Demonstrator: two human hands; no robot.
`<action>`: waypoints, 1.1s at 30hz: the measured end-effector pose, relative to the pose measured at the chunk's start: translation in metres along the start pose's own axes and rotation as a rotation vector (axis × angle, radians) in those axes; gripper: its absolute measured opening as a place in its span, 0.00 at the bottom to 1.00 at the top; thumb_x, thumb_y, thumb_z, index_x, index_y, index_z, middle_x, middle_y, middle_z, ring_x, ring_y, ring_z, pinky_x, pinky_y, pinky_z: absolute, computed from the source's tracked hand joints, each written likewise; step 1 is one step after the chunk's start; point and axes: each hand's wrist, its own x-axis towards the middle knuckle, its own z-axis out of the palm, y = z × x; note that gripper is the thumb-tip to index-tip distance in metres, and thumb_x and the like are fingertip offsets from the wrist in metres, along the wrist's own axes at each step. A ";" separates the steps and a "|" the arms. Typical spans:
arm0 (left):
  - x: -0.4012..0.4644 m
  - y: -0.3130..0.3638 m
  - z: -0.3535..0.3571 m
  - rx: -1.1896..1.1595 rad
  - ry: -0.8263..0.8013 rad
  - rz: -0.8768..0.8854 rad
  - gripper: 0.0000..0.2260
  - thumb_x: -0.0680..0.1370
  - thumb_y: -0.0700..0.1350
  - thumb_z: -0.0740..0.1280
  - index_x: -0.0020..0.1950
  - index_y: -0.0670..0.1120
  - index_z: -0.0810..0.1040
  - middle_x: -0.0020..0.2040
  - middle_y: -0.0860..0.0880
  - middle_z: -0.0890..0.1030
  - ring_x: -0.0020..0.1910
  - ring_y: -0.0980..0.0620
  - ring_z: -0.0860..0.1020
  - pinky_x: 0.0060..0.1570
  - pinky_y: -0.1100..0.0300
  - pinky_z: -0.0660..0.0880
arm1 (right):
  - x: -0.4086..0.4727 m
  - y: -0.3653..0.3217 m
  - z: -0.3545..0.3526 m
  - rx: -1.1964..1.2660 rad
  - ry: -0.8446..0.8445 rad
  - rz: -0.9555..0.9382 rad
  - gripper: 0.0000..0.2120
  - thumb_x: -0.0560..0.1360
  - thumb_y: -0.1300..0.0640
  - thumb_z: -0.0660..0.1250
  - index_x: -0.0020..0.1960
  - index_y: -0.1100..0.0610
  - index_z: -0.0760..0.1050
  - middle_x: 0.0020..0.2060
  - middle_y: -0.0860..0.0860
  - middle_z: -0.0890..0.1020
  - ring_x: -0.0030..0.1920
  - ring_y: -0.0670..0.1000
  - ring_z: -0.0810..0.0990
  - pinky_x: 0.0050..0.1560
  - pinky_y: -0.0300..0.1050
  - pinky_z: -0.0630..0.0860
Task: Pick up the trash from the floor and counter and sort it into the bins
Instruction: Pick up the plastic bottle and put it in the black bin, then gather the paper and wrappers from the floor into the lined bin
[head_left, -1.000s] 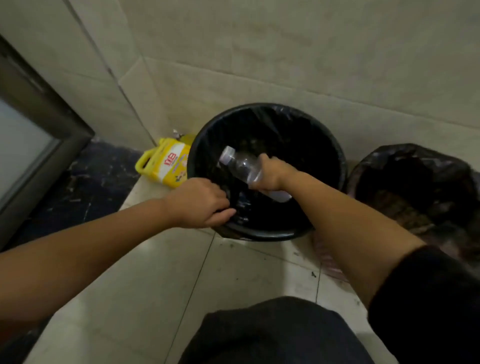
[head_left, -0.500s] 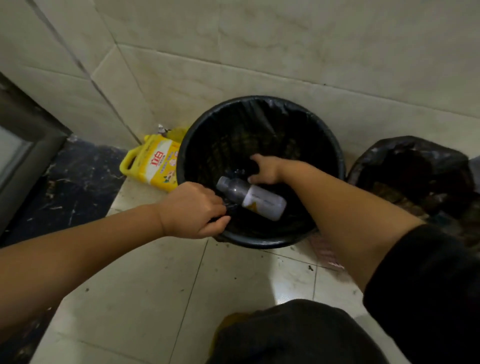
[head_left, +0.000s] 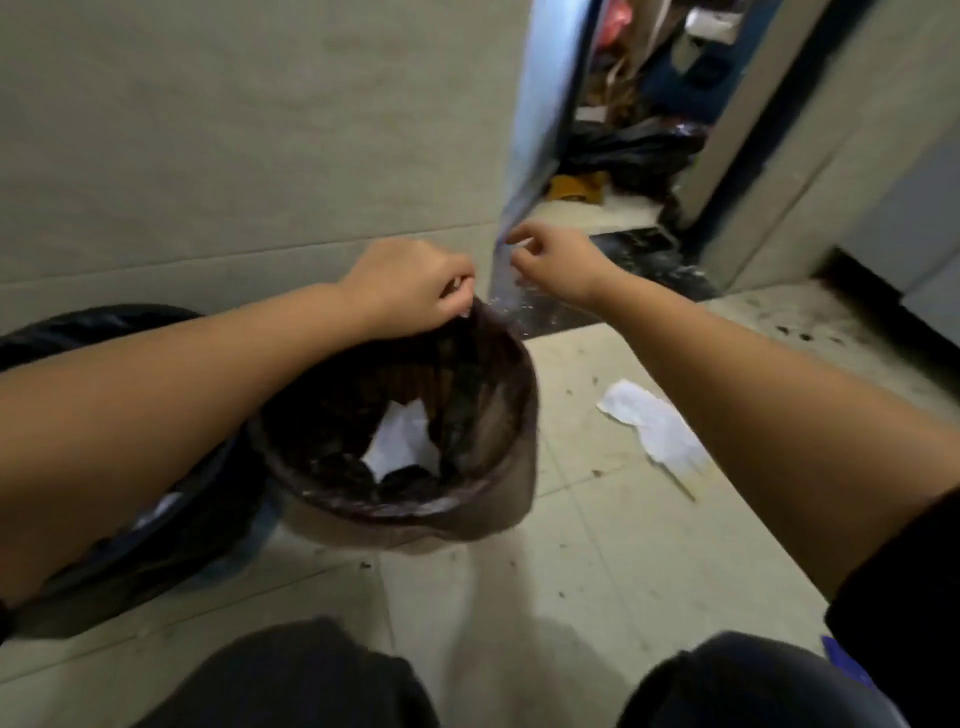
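Left hand (head_left: 410, 291) pinches bin (head_left: 498, 467) liner; paper (head_left: 400, 447) inside

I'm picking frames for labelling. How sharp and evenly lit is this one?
Head view: motion blur smears the brown bin and the doorway clutter; the white paper is soft; the wide lens bends the metal door edge; dim light, soft floor shadow.

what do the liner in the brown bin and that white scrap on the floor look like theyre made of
Bin liner: thin, glossy plastic film, judging by its wrinkles and sheen; the left hand pinches its rim. White scrap: matte, creased and flat, probably paper or tissue; blur leaves that open.
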 end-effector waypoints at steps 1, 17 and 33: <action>0.021 0.031 0.007 -0.029 -0.009 0.015 0.22 0.75 0.55 0.49 0.52 0.46 0.79 0.51 0.42 0.84 0.50 0.39 0.82 0.41 0.50 0.76 | -0.016 0.032 -0.021 -0.033 0.026 0.051 0.14 0.77 0.59 0.60 0.62 0.59 0.75 0.49 0.59 0.83 0.51 0.58 0.82 0.51 0.48 0.77; 0.080 0.405 0.253 -0.163 -0.818 0.182 0.21 0.80 0.46 0.57 0.72 0.46 0.62 0.65 0.41 0.71 0.63 0.41 0.72 0.55 0.47 0.73 | -0.355 0.420 -0.067 -0.173 -0.326 0.792 0.36 0.73 0.46 0.68 0.75 0.49 0.57 0.74 0.58 0.60 0.71 0.60 0.65 0.70 0.55 0.67; 0.077 0.370 0.359 -0.123 -0.775 -0.248 0.20 0.77 0.37 0.57 0.69 0.46 0.65 0.63 0.42 0.73 0.60 0.41 0.72 0.55 0.48 0.73 | -0.368 0.470 0.026 -0.314 -0.255 0.570 0.17 0.75 0.59 0.62 0.63 0.56 0.68 0.61 0.55 0.69 0.61 0.55 0.69 0.40 0.44 0.69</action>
